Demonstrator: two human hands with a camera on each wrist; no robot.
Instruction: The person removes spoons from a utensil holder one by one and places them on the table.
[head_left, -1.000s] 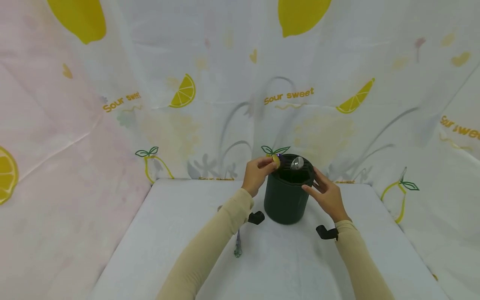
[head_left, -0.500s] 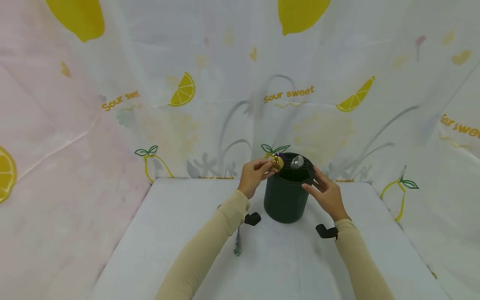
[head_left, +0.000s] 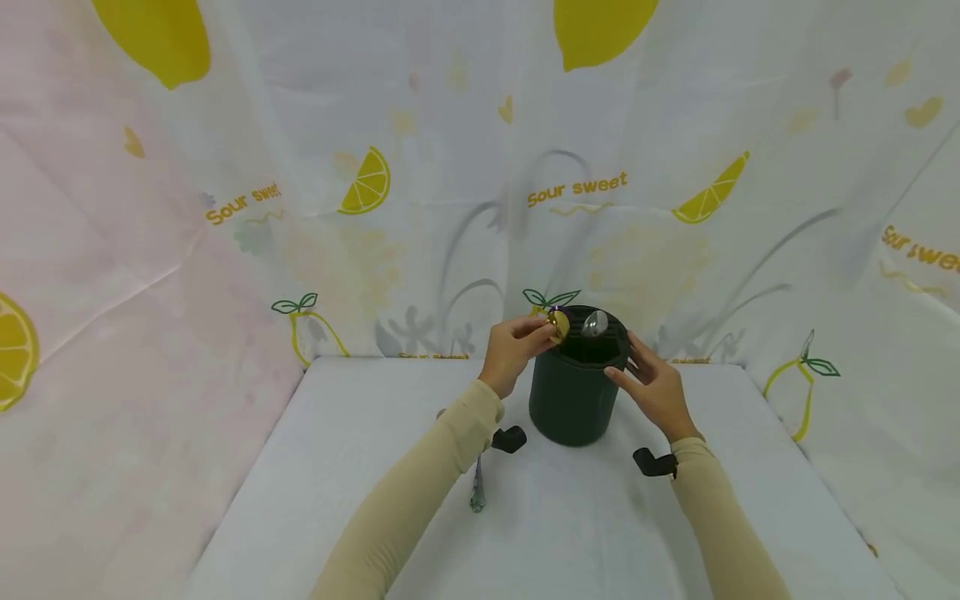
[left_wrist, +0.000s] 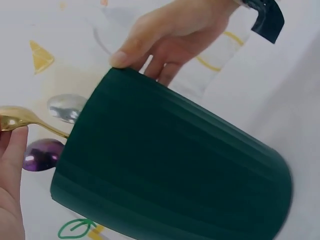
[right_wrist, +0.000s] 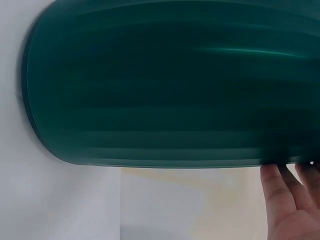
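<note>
A dark green utensil holder [head_left: 572,404] stands upright at the back of the table, its top a slotted rack with an opening at the front. My left hand [head_left: 507,357] pinches a gold spoon [head_left: 559,327] by its bowl at the holder's left rim. In the left wrist view that spoon's handle runs down behind the rim, where its end is hidden. Two more spoons stick out bowl-up: a silver spoon [head_left: 596,324] and a purple spoon [left_wrist: 44,155]. My right hand [head_left: 654,390] holds the holder's right side near the rim, fingers and thumb spread around it.
A utensil with a patterned handle [head_left: 477,490] lies on the white table [head_left: 547,533] under my left forearm, which covers much of it. Behind the holder hangs a lemon-print cloth [head_left: 465,167]. Each wrist wears a black camera mount [head_left: 508,439].
The gold spoon's bowl has turned in my left fingers, facing the camera more half a second ago and angled again now. The left hand shifted slightly. The right hand and holder stayed put.
</note>
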